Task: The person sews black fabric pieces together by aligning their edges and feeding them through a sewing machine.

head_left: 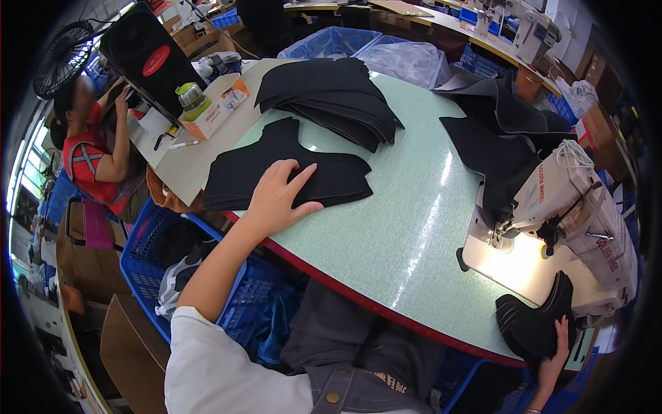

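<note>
My left hand [279,196] lies on a stack of black cut fabric pieces [241,169], its fingers spread and the thumb over the near edge. Behind it a thicker stack of black pieces [324,93] fans out on the pale green table [372,228]. At the lower right, my right hand [555,348] grips a small stack of curved black pieces [534,321] at the table's near edge. Its fingers lie along the right side, and its thumb is hidden. Next to that stack stands a sewing machine [572,214], its lamp lighting the plate under the needle.
Large black sheets [496,131] lie behind the machine. On the left are a tissue box [217,107], a green-lidded bottle [193,100] and a black speaker [148,58]. A co-worker in red [96,152] sits there. Below the table edge stands a blue basket [148,241].
</note>
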Tool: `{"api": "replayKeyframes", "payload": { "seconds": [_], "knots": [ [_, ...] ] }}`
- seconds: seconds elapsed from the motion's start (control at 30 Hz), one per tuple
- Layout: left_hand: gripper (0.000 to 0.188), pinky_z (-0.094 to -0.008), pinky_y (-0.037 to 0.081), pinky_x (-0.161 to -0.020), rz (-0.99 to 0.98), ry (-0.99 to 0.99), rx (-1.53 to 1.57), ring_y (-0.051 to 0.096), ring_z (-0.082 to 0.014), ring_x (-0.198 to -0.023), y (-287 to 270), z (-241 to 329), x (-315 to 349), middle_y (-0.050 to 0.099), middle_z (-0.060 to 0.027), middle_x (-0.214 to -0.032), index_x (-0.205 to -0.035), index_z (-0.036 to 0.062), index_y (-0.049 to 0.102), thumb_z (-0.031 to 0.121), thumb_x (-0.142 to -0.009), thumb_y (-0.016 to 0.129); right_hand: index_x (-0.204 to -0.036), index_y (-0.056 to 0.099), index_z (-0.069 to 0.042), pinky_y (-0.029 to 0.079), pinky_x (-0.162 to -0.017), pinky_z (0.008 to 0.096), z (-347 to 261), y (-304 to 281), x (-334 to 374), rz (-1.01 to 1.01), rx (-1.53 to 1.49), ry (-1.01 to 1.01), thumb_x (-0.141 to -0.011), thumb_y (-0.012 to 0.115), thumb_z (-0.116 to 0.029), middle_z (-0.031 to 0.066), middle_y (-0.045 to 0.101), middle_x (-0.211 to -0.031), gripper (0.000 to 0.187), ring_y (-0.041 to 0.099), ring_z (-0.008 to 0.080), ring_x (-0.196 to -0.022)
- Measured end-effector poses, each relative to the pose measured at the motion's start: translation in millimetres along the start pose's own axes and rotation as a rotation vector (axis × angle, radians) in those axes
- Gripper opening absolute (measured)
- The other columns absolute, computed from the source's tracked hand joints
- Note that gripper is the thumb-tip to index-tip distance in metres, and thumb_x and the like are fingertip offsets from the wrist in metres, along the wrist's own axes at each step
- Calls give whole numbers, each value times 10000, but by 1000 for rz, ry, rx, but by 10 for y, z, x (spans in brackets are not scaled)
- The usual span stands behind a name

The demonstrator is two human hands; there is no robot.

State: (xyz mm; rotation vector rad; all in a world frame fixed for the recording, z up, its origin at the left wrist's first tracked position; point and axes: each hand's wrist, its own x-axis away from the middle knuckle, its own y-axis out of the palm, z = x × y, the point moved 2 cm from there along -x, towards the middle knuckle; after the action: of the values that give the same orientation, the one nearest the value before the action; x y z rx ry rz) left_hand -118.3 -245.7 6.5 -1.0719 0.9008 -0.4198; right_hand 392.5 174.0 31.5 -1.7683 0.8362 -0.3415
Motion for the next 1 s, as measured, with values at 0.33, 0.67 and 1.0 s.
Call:
{"api": "replayKeyframes", "payload": {
  "seconds": [0.33,0.67,1.0],
  "knots": [
    [475,-580,246,-1123,-110,-17,45,413,-328,-1361,-217,-852,192,503,-67,-1434,-1319,210,601,304,-860,678,-1349,489,39,313,-1118,446,-284,-496,-175,17,314,-253,-817,474,-111,216,494,-1403,553,455,378,-1314],
    [610,-460,233,-1168,-99,-152,322,308,-311,-1432,-239,-1037,120,363,-89,-1539,-1392,166,524,78,-802,653,-1240,575,17,393,-1033,525,-1782,-109,-416,-119,395,-796,-824,497,-123,185,582,-1282,446,556,367,-1199],
    [414,-333,436,-1006,-34,-374,391,601,-277,-1155,-477,-978,-78,636,-178,-1225,-1283,69,583,-13,-887,494,-825,556,-76,443,-773,385,-1954,667,-996,-266,322,-1069,-722,576,-101,70,498,-788,108,545,241,-800]
  ]
}}
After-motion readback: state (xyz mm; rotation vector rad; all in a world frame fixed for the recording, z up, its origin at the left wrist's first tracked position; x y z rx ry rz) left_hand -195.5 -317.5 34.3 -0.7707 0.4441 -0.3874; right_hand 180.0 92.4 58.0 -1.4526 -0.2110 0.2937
